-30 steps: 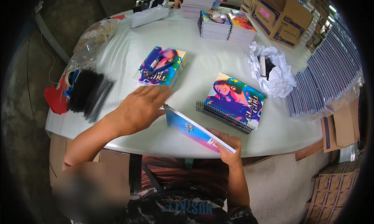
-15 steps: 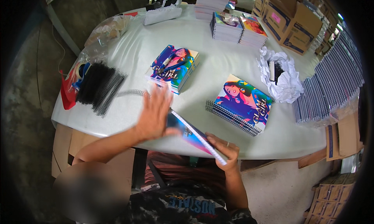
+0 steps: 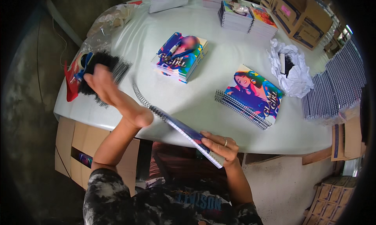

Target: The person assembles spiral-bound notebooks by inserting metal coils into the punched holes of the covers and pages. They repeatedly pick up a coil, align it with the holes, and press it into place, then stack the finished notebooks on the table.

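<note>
My right hand (image 3: 221,146) grips a notebook block (image 3: 192,137) by its lower end, its edge tilted up toward me. A loose wire coil (image 3: 141,96) runs from the block's upper end and curls over the table. My left hand (image 3: 111,95), smeared by motion, is stretched out at the pile of black spiral coils (image 3: 124,70), thumb and fingers apart; I see nothing held in it. A stack of colourful notebooks (image 3: 172,70) lies mid-table with a dark-blue-handled tool (image 3: 176,50) on top. To its right lie spiral-bound notebooks (image 3: 254,93) with the same illustrated cover.
Crumpled white paper (image 3: 301,78) with black coils inside sits at the right, beside a big heap of bound notebooks (image 3: 333,90). More notebook stacks (image 3: 235,21) and cardboard boxes (image 3: 301,23) stand at the back. Plastic wrap (image 3: 111,23) and a tape roll lie at the left.
My left hand has swung from the notebook block's upper end leftward to the coil pile. The loose coil now curls upward from the block. My right hand keeps its grip.
</note>
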Demonstrator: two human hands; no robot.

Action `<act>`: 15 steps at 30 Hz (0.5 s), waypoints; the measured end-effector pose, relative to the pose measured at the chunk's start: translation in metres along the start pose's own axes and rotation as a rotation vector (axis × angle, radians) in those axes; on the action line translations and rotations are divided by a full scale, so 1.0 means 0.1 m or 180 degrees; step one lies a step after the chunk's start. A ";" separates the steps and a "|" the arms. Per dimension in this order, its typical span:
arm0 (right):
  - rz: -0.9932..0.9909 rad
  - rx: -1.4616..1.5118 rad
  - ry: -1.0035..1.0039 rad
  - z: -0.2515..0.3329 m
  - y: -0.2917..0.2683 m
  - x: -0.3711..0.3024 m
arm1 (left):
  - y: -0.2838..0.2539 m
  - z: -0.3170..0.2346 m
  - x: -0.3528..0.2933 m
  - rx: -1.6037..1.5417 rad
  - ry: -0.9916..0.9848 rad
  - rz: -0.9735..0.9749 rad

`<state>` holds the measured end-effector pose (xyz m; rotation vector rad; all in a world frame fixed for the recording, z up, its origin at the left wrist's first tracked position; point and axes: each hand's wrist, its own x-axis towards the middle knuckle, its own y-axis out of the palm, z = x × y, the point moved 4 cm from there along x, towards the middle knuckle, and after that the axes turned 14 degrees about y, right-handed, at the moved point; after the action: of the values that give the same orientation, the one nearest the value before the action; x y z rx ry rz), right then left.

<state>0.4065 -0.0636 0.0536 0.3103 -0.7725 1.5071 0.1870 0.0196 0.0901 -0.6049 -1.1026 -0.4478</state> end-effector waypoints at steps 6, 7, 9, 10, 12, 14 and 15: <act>-0.0146 -0.0275 -0.0161 -0.04 -0.04 0.08 | -0.25 -0.52 -0.29 -0.1243 0.1339 0.0858; -0.0101 -0.0211 -0.0189 -0.01 -0.01 0.08 | -0.30 -0.31 -0.23 -0.0478 0.1027 0.0712; 0.0037 -0.0002 -0.0069 0.02 0.04 0.04 | -0.22 0.33 -0.17 -0.0579 0.0088 -0.0264; 0.0029 -0.0014 -0.0030 0.01 0.05 0.04 | -0.16 0.25 -0.30 -0.0758 -0.0166 0.0162; 0.0019 -0.0034 0.0069 0.00 0.09 0.01 | -0.06 -0.33 -0.54 -0.1141 -0.0383 0.1415; -0.0127 -0.0053 -0.0035 -0.02 0.04 0.02 | -0.30 -0.77 -0.78 -0.1622 0.1397 0.2089; -0.0078 -0.0072 -0.0144 0.03 0.04 0.03 | -0.37 -0.62 -0.53 -0.1413 0.1257 0.1610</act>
<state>0.4013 -0.0627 0.0571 0.3370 -0.8184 1.4715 0.1865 -0.0466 0.0303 -1.0992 -0.4428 -0.3478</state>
